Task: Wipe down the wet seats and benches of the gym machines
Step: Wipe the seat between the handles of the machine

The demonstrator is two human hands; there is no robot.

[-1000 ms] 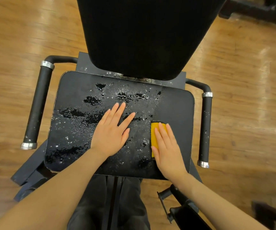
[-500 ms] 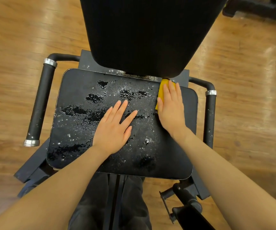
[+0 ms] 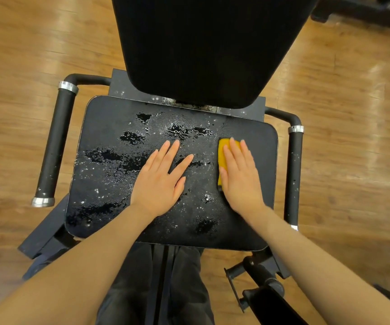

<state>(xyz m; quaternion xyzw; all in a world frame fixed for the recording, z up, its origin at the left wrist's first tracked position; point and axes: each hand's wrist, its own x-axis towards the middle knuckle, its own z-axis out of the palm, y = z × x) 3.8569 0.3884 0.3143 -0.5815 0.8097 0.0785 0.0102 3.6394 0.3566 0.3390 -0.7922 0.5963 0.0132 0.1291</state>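
- Left hand (image 3: 160, 184) flat, fingers spread, on wet seat (image 3: 109, 174); droplets beyond its fingertips
- Right hand (image 3: 241, 177) flat, pressing yellow sponge (image 3: 222, 153), mostly hidden beneath it

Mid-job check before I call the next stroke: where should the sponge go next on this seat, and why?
Probably slide the sponge left across the seat, toward the puddles in the middle. The strip by the right hand looks mostly dry, while water pools and beads over the centre and left side. The left hand lies flat in that wet area, so it would likely need to lift first.
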